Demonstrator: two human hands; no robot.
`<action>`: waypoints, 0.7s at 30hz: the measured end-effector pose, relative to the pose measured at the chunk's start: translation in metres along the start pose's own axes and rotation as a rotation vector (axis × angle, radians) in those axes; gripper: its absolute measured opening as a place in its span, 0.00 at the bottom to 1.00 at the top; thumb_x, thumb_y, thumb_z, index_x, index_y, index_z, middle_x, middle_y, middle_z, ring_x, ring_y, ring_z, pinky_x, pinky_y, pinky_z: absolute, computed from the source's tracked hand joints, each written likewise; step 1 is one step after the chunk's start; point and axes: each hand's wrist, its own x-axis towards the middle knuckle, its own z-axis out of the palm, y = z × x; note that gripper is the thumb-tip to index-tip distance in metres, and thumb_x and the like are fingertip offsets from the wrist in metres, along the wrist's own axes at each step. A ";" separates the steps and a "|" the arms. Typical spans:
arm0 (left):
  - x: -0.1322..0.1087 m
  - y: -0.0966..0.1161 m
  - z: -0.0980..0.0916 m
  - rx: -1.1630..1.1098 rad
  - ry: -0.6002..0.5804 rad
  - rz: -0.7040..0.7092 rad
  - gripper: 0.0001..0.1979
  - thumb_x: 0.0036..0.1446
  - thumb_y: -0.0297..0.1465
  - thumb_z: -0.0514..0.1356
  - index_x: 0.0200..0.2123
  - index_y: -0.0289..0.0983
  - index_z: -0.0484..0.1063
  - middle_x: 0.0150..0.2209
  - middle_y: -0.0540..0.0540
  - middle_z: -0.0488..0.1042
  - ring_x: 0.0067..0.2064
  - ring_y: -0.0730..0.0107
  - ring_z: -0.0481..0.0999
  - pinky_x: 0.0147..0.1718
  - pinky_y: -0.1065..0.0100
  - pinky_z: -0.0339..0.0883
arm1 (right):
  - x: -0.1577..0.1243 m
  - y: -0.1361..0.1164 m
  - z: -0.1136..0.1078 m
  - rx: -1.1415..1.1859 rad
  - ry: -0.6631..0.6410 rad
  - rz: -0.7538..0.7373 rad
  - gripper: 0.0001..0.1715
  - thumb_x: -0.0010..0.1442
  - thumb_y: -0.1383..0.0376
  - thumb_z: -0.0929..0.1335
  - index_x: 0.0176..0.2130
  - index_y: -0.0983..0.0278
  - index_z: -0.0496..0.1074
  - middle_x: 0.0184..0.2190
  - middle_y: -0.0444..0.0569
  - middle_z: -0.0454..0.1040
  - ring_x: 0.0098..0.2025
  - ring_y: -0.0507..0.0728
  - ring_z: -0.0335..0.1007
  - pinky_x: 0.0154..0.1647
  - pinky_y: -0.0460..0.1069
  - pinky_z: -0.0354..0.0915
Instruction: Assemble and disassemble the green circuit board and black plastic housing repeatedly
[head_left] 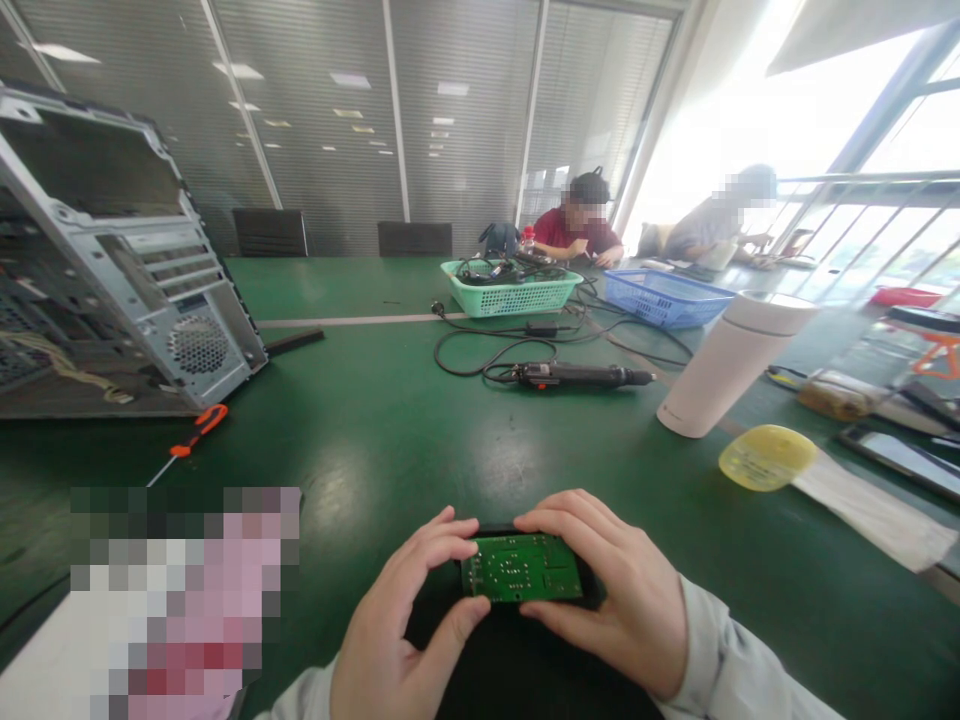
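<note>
A green circuit board (521,570), solder side up, sits in a small black casing (495,529) close to the table's near edge. My left hand (420,600) grips its left end, fingertips at the far edge and thumb at the near one. Around the right end is my right hand (615,590), its fingers over the far side and thumb along the near side. The casing's underside is hidden. Beyond the hands lies a black electric screwdriver (577,376), with its cable looping behind it. An orange-and-black screwdriver (199,432) lies to the left.
An open computer case (172,300) stands at left on the green table (375,400). Green basket (517,295) of cables and blue basket (667,300) are farther back. White tumbler (735,365) and yellow box (769,458) stand right. Two people sit beyond.
</note>
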 end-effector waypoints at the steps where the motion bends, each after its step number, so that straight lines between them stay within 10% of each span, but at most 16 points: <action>1: 0.000 0.000 0.000 -0.002 0.007 0.010 0.11 0.59 0.29 0.61 0.45 0.47 0.72 0.51 0.47 0.79 0.58 0.55 0.73 0.56 0.51 0.68 | 0.000 0.000 0.000 0.003 -0.004 0.003 0.23 0.53 0.62 0.72 0.48 0.60 0.68 0.41 0.50 0.74 0.43 0.57 0.71 0.41 0.51 0.71; 14: -0.001 0.010 0.001 0.329 0.024 0.276 0.27 0.52 0.29 0.65 0.56 0.44 0.67 0.46 0.43 0.75 0.49 0.54 0.76 0.51 0.58 0.71 | -0.001 -0.010 -0.002 -0.154 0.076 -0.164 0.16 0.64 0.57 0.65 0.49 0.60 0.69 0.42 0.51 0.74 0.45 0.57 0.71 0.42 0.51 0.71; 21: 0.001 0.014 0.003 0.366 0.095 0.346 0.15 0.57 0.26 0.59 0.48 0.44 0.70 0.38 0.46 0.73 0.42 0.58 0.75 0.46 0.62 0.71 | -0.003 -0.018 -0.002 -0.240 0.036 -0.221 0.20 0.65 0.53 0.63 0.52 0.60 0.69 0.42 0.51 0.76 0.46 0.58 0.71 0.41 0.50 0.72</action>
